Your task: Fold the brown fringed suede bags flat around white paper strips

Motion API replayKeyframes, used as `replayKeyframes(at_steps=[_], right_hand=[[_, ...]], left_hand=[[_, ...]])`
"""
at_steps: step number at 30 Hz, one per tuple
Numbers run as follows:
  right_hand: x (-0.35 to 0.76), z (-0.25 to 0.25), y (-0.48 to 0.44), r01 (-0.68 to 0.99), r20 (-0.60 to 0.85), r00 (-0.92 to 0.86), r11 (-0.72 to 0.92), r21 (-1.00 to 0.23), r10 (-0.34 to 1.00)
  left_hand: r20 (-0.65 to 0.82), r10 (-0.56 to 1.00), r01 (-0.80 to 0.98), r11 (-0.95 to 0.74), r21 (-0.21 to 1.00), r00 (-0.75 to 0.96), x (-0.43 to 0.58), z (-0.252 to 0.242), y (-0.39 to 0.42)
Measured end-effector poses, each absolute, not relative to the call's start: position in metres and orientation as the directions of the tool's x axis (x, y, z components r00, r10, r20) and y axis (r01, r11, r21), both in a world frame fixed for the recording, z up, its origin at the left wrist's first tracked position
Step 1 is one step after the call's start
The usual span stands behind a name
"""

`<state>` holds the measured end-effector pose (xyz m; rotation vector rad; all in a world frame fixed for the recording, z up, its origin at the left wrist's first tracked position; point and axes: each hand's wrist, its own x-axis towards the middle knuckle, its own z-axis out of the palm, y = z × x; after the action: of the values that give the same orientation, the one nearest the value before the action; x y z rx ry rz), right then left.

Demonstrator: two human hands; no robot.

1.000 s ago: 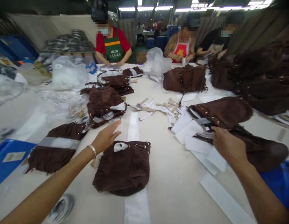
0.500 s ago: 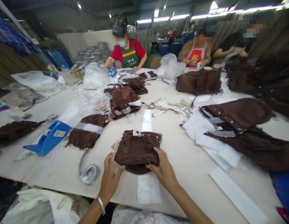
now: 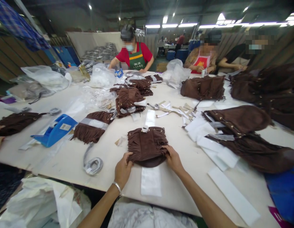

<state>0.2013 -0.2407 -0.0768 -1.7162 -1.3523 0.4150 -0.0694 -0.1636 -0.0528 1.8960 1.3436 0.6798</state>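
holding the near corners of one fringed brown bag (image 3: 147, 144), laid flat on the near middle of the table (image 3: 189, 186): left hand (image 3: 123, 167) at seven o'clock from it, thumb and fingers pinched together on the edge; right hand (image 3: 173, 158) at five o'clock, closed more loosely over the other side. apparently done so far: laying across one white strip (image 3: 151, 183), visible at twelve o'clock and at six. seemingly undone: any wrapping round the middle, in contrast to one banded bag (image 3: 90, 134) at ten o'clock, so probably only partway along. counted: one coiled strap (image 3: 92, 171) at eight o'clock, one blue tape dispenser (image 3: 53, 134) at nine, two smooth brown bags (image 3: 244, 118) toward three, three co-workers (image 3: 138, 60) across the table from twelve to two. too overlapped to count: stacked bags (image 3: 129, 96) at eleven, pale scraps (image 3: 169, 111) at one.
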Motion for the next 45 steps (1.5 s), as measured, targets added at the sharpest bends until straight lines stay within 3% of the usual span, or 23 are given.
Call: replayKeyframes(at_steps=[3,5,8,11,15,19,22,25,27,29,32,34,38,45], right_hand=[[0.203,-0.085,-0.24,0.608,0.259,0.343,-0.003,-0.794,0.903],[0.205,-0.086,-0.239,0.607,0.261,0.343,-0.001,-0.794,0.902],[0.208,-0.084,-0.236,0.603,0.259,0.353,-0.007,-0.797,0.899],[0.209,-0.085,-0.23,0.604,0.274,0.367,-0.003,-0.797,0.889],[0.207,-0.089,-0.22,0.618,0.309,0.39,0.002,-0.786,0.867],[0.208,-0.094,-0.214,0.636,0.313,0.415,-0.027,-0.771,0.854],[0.211,-0.088,-0.223,0.649,0.276,0.384,-0.045,-0.76,0.881],[0.208,-0.065,-0.239,0.728,0.236,0.343,-0.098,-0.679,0.909],[0.2,-0.046,-0.246,0.82,0.264,0.308,-0.114,-0.561,0.914],[0.186,-0.03,-0.245,0.902,0.333,0.219,-0.061,-0.427,0.917],[0.168,-0.017,-0.233,0.959,0.387,0.046,0.069,-0.276,0.921],[0.166,-0.014,-0.224,0.962,0.39,-0.004,0.11,-0.25,0.921],[0.19,-0.015,-0.219,0.942,0.385,-0.054,0.176,-0.287,0.921],[0.242,-0.021,-0.218,0.884,0.274,-0.134,0.24,-0.401,0.952]], left_hand=[[0.073,0.961,0.594,-0.223,0.773,0.266,-0.07,-0.053,-0.184],[0.192,0.942,0.62,-0.327,0.713,0.276,-0.069,-0.053,-0.202],[0.342,0.784,0.605,-0.618,0.502,0.517,-0.06,-0.059,-0.23],[0.284,0.622,0.543,-0.779,0.313,0.73,-0.047,-0.073,-0.247],[0.232,0.528,0.49,-0.848,0.205,0.817,-0.043,-0.089,-0.246],[0.223,0.489,0.445,-0.868,0.221,0.843,-0.053,-0.086,-0.239],[0.249,0.513,0.418,-0.839,0.348,0.822,-0.065,-0.076,-0.234],[0.324,0.723,0.531,-0.676,0.511,0.61,-0.073,-0.066,-0.221],[0.351,0.852,0.61,-0.523,0.595,0.388,-0.07,-0.061,-0.209],[0.383,0.885,0.634,-0.458,0.623,0.263,-0.06,-0.055,-0.194],[0.459,0.824,0.655,-0.551,0.517,0.332,-0.039,-0.049,-0.172],[0.477,0.753,0.65,-0.646,0.401,0.454,-0.031,-0.046,-0.157],[0.426,0.595,0.545,-0.801,0.247,0.682,-0.046,-0.047,-0.132],[0.329,0.488,0.438,-0.872,0.219,0.808,-0.086,-0.057,-0.109]])
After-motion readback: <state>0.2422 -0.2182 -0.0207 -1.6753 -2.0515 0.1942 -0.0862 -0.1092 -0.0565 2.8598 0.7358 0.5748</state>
